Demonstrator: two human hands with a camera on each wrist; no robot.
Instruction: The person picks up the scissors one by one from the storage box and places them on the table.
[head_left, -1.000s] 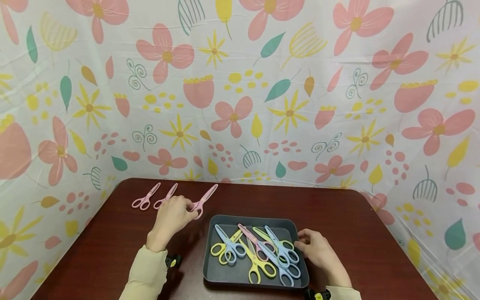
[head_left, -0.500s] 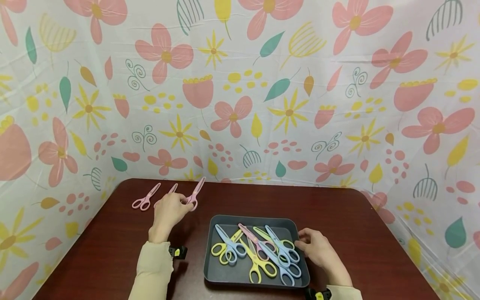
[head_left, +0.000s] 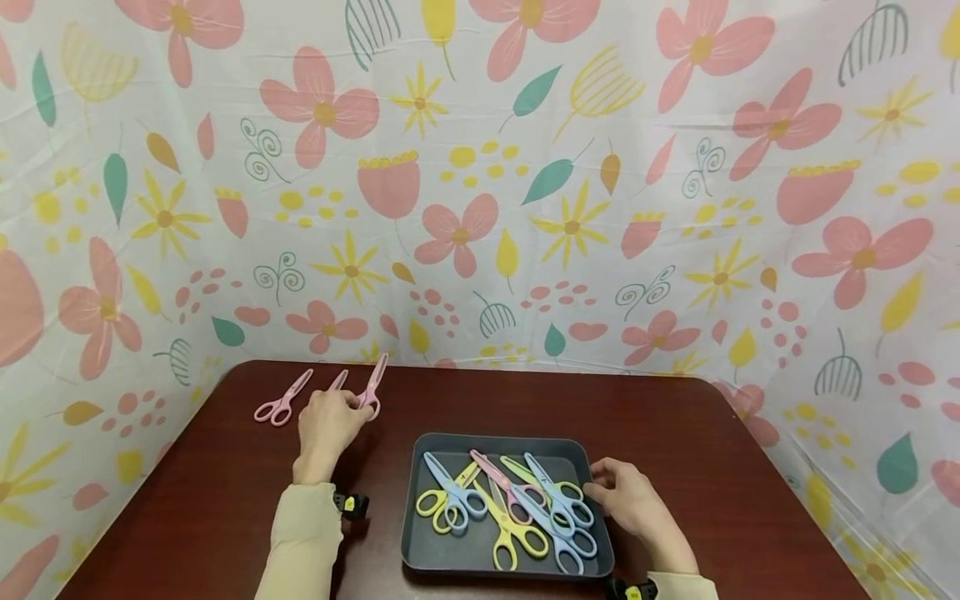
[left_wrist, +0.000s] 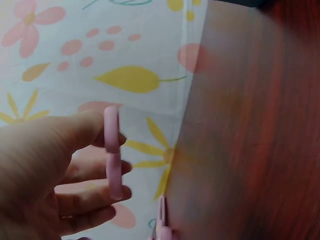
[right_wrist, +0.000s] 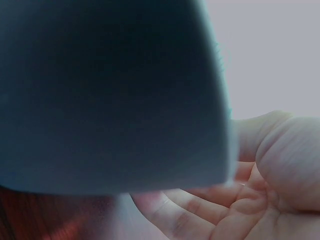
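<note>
In the head view my left hand [head_left: 327, 425] pinches a pair of pink scissors [head_left: 375, 379] by the finger loops, blades pointing toward the wall. The left wrist view shows the pink loops [left_wrist: 113, 129] edge-on between thumb and fingers. Partly hidden behind this hand lies a second pink pair [head_left: 340, 380], and a third pink pair [head_left: 279, 407] rests farther left. My right hand [head_left: 633, 504] holds the right rim of a dark grey tray [head_left: 420, 550]; the tray hides its fingertips in the right wrist view. Inside the tray are several overlapping scissors: blue [head_left: 455, 493], yellow [head_left: 510, 527] and pink [head_left: 498, 477].
All of this stands on a dark reddish-brown table [head_left: 720, 433]. Its back edge meets a flower-printed cloth [head_left: 465, 167] that hangs behind and along both sides. A dark camera strap sits at each wrist.
My left hand has carried the pink scissors left toward the other two pairs, and their blades have turned more toward the wall. My right hand stays at the tray.
</note>
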